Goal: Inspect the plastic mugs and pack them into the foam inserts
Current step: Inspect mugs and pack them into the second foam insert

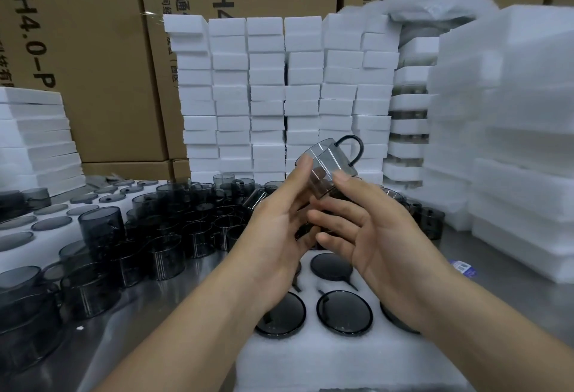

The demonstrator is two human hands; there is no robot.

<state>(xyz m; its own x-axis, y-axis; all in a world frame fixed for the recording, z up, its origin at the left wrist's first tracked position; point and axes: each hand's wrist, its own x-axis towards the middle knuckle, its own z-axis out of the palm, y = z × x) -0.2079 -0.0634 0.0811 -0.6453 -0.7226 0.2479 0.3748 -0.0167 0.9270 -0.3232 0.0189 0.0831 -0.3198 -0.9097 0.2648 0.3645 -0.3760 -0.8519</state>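
Both hands are raised over the counter (174,304) with 1 smoky grey plastic mug (329,168) between them. The mug is tilted, its dark wire-like handle (352,149) pointing up and to the right, its open rim toward the left. The left hand (279,230) is loosely curled, thumb tip pressed on the mug's rim and wall; the other fingers bend beneath it. The right hand (369,230) grasps the mug's lower end, thumb on the side wall, fingers half folded under the base, partly hidden behind the left hand.

Directly below the hands lies a white foam insert (335,357) with mugs (344,312) already seated in its round pockets. Left of the left hand, loose mugs (99,230) crowd the counter. Beyond the hands stand stacks of white foam blocks (267,93), with cardboard boxes (93,50) behind them. Right of the right hand rise taller foam stacks (512,143).
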